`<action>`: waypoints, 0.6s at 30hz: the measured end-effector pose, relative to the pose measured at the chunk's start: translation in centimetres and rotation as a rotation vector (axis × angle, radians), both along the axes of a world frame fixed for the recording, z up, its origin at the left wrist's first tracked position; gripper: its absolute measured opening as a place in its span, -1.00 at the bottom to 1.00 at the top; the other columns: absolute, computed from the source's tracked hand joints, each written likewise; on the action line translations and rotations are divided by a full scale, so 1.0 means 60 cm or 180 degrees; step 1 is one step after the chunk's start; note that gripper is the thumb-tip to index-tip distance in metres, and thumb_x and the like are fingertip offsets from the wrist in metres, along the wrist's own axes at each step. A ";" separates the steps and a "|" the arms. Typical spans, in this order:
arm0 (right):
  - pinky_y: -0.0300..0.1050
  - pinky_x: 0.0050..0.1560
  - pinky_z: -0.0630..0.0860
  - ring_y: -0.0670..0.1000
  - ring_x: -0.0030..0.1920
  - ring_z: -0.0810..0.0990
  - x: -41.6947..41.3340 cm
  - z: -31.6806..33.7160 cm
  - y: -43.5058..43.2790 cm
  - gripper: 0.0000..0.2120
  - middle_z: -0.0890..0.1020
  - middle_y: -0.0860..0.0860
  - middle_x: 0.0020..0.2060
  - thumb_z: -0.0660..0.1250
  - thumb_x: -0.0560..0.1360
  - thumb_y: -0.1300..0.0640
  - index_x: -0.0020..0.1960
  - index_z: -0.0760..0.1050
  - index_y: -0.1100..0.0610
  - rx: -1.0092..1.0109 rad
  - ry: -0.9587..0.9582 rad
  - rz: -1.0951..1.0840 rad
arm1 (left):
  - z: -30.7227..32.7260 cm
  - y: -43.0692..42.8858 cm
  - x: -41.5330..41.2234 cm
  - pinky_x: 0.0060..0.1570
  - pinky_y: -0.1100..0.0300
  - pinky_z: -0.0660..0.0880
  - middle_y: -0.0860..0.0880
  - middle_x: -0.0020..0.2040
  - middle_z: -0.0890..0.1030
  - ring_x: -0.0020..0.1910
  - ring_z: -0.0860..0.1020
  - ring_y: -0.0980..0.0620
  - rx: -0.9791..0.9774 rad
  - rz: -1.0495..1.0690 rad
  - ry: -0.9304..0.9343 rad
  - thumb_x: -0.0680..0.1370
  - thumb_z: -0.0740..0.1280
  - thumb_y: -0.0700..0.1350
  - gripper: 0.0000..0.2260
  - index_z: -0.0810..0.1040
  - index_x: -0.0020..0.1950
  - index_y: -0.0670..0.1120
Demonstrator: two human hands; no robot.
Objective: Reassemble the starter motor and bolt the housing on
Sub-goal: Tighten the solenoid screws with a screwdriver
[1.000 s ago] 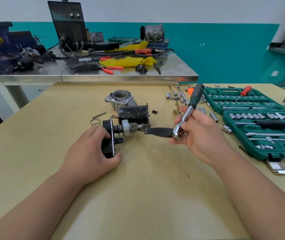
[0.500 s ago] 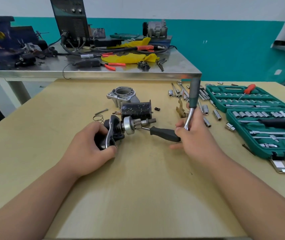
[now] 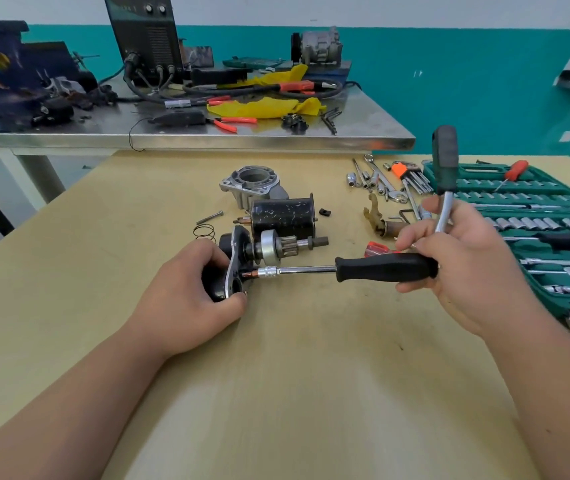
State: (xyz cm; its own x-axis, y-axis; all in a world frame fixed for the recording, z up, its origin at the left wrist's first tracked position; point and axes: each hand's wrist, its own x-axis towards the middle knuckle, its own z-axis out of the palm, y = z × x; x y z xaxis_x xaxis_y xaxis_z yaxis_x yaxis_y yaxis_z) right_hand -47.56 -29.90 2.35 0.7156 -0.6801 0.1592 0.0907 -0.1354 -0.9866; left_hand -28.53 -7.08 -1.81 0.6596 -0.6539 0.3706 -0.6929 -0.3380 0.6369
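Grip: left hand round one motor assembly; right hand round two tools, driver, ratchet.

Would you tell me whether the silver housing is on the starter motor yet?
Off. The silver housing stands on the table, apart from the gear assembly that the left hand grips.
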 end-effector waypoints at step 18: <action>-0.06 -0.45 0.56 0.03 -0.27 0.69 0.018 -0.021 -0.002 -0.60 0.63 -0.06 -0.34 0.21 0.50 0.41 0.07 0.36 -0.09 0.0005 0.0018 -0.0078 | 0.002 0.001 -0.004 -0.32 0.28 0.32 0.12 -0.23 0.49 -0.21 0.46 0.18 0.0116 0.0010 -0.0104 0.21 0.41 0.04 -0.74 0.41 -0.20 0.08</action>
State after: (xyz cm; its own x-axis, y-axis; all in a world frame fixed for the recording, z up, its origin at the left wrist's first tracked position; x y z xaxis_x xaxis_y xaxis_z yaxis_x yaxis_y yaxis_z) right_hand -46.48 -30.03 1.07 0.6996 -0.6977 0.1542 0.0819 -0.1361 -0.9873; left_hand -28.76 -7.05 -1.69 0.6497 -0.6653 0.3679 -0.7120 -0.3629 0.6011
